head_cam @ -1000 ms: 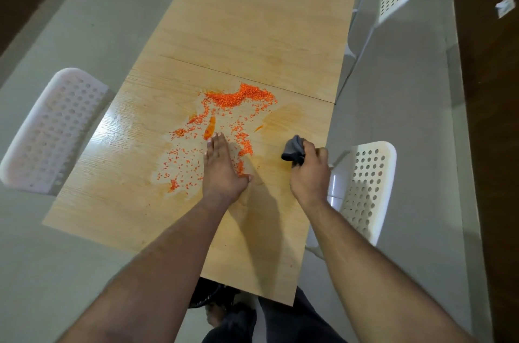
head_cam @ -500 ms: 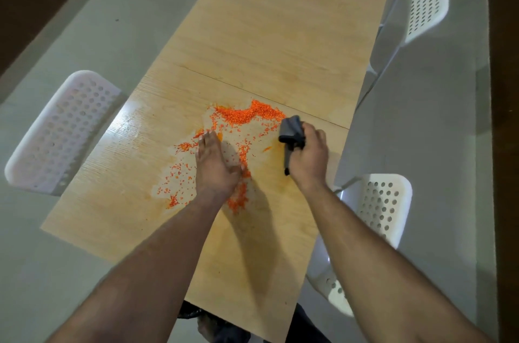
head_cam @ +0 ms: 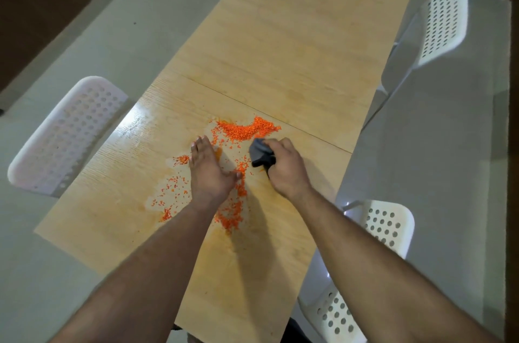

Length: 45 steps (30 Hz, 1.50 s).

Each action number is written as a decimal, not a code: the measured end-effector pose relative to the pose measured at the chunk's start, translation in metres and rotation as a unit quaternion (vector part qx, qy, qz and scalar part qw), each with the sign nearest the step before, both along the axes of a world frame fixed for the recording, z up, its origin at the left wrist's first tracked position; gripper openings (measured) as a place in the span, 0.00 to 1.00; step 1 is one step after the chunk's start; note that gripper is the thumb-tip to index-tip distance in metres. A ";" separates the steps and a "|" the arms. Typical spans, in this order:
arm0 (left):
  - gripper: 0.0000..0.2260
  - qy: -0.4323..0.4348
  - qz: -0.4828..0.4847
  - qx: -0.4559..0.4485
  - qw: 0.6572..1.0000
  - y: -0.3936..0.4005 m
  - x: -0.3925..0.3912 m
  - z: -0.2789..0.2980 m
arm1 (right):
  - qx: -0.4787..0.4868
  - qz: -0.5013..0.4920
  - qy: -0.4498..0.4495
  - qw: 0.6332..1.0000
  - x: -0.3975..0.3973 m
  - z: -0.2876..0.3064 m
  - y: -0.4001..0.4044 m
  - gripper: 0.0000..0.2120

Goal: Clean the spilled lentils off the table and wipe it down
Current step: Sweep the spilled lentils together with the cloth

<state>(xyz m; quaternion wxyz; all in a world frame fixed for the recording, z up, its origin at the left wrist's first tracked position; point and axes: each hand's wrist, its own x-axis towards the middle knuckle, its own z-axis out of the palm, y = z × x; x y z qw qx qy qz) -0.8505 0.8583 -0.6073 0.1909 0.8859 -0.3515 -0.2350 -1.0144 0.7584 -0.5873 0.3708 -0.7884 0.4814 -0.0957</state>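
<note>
1. One spill of orange lentils [head_cam: 247,129] lies scattered mid-surface [head_cam: 295,42], thickest just beyond both hands.
2. Two hands: the left hand [head_cam: 209,171] lies flat, fingers straight, pressing among the lentils; the right hand [head_cam: 285,167] has its fingers curled round one dark cloth [head_cam: 259,153] just beside the heap.
3. Four white perforated chairs [head_cam: 64,135] surround the surface.

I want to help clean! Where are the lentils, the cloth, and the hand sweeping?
lentils [head_cam: 247,129]: head view, thickest far heap.
cloth [head_cam: 259,153]: head view, bunched grey part.
left hand [head_cam: 209,171]: head view, back of hand.
</note>
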 end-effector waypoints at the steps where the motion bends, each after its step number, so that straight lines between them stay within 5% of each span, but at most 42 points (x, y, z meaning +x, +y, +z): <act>1: 0.60 0.000 0.000 0.004 1.000 -0.001 0.001 0.001 | 0.011 0.024 -0.016 1.000 0.000 0.001 0.004 0.24; 7: 0.64 0.004 -0.002 0.028 1.000 0.001 0.017 -0.001 | 0.003 -0.050 -0.097 0.994 -0.024 0.012 -0.019 0.23; 12: 0.64 0.021 0.000 0.025 0.999 0.001 0.016 -0.002 | -0.032 -0.117 -0.028 0.992 -0.016 0.009 -0.080 0.27; 17: 0.63 0.024 0.007 0.019 0.999 0.004 0.018 -0.002 | -0.031 -0.057 0.030 0.997 0.016 0.003 -0.093 0.26; 19: 0.57 0.014 0.011 0.003 1.000 0.005 0.019 -0.002 | -0.019 -0.018 0.019 0.999 0.026 0.004 -0.084 0.28; 24: 0.18 -0.058 -0.004 -0.048 0.997 0.011 0.018 -0.005 | 0.032 0.105 -0.013 0.994 0.037 0.007 -0.047 0.26; 26: 0.10 -0.081 -0.009 -0.054 0.995 0.015 0.019 -0.006 | 0.053 0.159 -0.024 0.986 0.034 0.004 -0.035 0.27; 31: 0.11 -0.114 -0.034 -0.073 0.990 0.024 0.028 -0.007 | 0.033 0.113 -0.078 0.990 0.024 0.005 -0.044 0.21; 36: 0.12 -0.114 -0.028 -0.102 0.988 0.020 0.023 0.002 | -0.001 0.022 -0.063 0.998 0.024 0.005 -0.080 0.25; 45: 0.11 -0.124 -0.005 -0.108 0.986 0.016 0.020 0.003 | -0.002 0.068 -0.079 0.995 0.031 -0.006 -0.066 0.28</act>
